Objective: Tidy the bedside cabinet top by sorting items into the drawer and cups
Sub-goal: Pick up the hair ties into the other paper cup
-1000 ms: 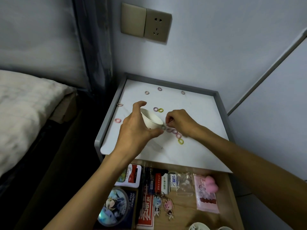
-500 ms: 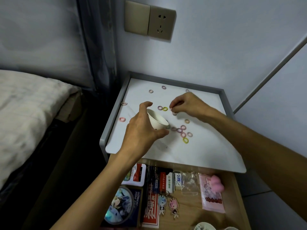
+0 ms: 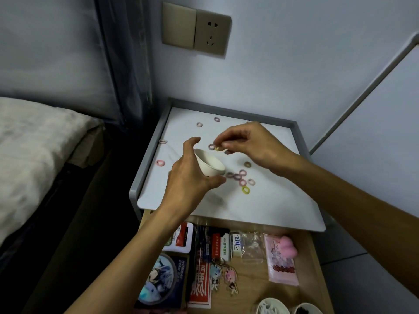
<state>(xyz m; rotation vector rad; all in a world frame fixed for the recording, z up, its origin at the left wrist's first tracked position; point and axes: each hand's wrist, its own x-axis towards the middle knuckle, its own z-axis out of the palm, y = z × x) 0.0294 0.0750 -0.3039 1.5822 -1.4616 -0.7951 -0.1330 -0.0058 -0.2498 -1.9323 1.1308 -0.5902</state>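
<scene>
Inspector A: White cup (image 3: pixel 209 165), tilted, gripped by left hand (image 3: pixel 189 177) above cabinet top (image 3: pixel 260 205), mid-left.

Inspector B: Right hand (image 3: pixel 251 143) pinches at yellow ring (image 3: pixel 218 148) just beyond the cup's rim. Loose hair rings (image 3: pixel 242 177) cluster centre; drawer (image 3: pixel 310 257) open beneath front edge.

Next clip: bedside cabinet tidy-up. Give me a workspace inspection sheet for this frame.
Surface: white cabinet top, grey raised rim.
Job's things: small hair rings scattered, a cluster near the middle; white cup tilted; open drawer holding cards, keychains, packets.
Clutter: two more cups at the lower edge.
Grippers: left hand holds the cup; right hand pinches at rings beside the cup's rim.
Cables: nothing seen.
Surroundings: bed on the left, wall socket.
</scene>
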